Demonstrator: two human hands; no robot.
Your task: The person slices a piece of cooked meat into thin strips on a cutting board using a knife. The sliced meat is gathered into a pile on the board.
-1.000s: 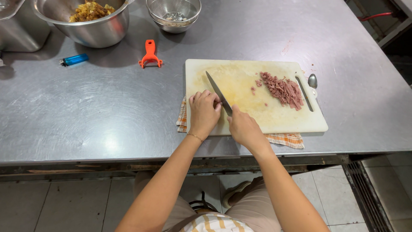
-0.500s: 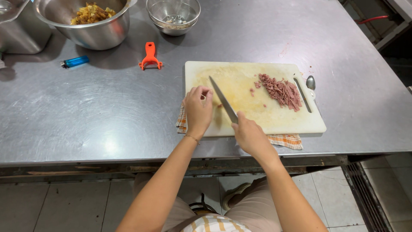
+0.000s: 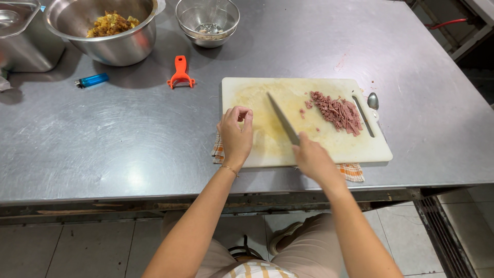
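Observation:
A white cutting board lies on a checked cloth on the steel table. A pile of chopped reddish meat sits on the board's right part. My right hand grips the handle of a kitchen knife, whose blade points up and left across the board's middle. My left hand rests at the board's left edge, fingers curled with thumb and fingertips pinched; whether a small bit is between them cannot be told.
A large steel bowl with yellow food stands at the back left, beside a smaller steel bowl and a steel container. An orange peeler and a blue lighter lie behind the board. A spoon lies at the board's right edge.
The knife and my right hand have shifted to the right, toward the meat pile. My left hand has lifted off the board's near left part and curled its fingers at the left edge.

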